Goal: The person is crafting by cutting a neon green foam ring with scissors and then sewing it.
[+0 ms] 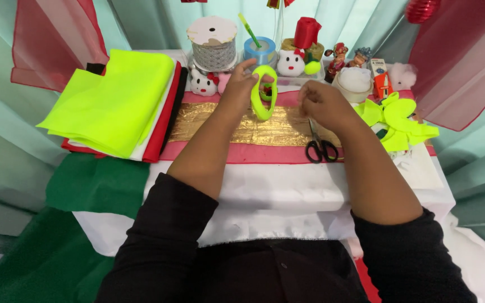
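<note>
While both hands work above the surface (287, 185), the readings below apply.

Left hand: the left hand (241, 84) is raised over the gold fabric strip (237, 126); its fingers (248, 66) are closed in a pinch on the upper end of the neon green felt loop (264, 95).

Right hand: the right hand (322, 104) is curled into a loose fist just right of the loop; its fingertips face away from the camera, so it cannot be told whether they grip anything or touch the loop.

Loop position: held in the air between the two hands, above the gold fabric strip, near the small white snowman figure (291, 63).

Loop axis: the long axis runs roughly vertical in the view, from the pinched top end near the far row of items down toward the person; the open middle faces the camera.

Loop interior: a small red and green item shows through the opening; its kind is too small to make out.

Scissors: black-handled scissors (320, 147) lie on the red band, handles toward the person, blades partly covered by the right hand.

Felt stack: neon green sheets (113, 101) on red and white sheets, at left.

Cut pieces: neon green shapes (399, 120) at right.

Hidden: both palms; the person's lower body is cut off.
</note>
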